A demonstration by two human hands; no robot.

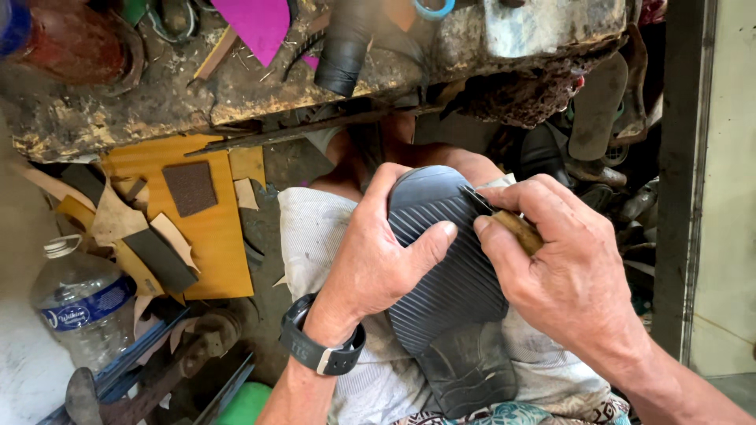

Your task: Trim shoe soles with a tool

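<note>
A black shoe lies sole-up [453, 291] on a grey-white cloth [311, 228] over my lap. Its sole is ribbed with diagonal grooves. My left hand [378, 252] grips the toe end, thumb pressed on the ribbed sole, and it wears a black wristwatch [315, 346]. My right hand [563, 267] is closed around a wooden-handled tool [516, 228]. The tool's thin dark blade [476, 198] touches the sole's edge near the toe.
A worn, dirty workbench [260, 86] runs across the top, with a pink sheet [252, 24] and a black roll [342, 55] on it. Left lie an orange board [213, 236], leather scraps and a plastic water bottle [83, 303]. Old footwear is piled at the right [602, 110].
</note>
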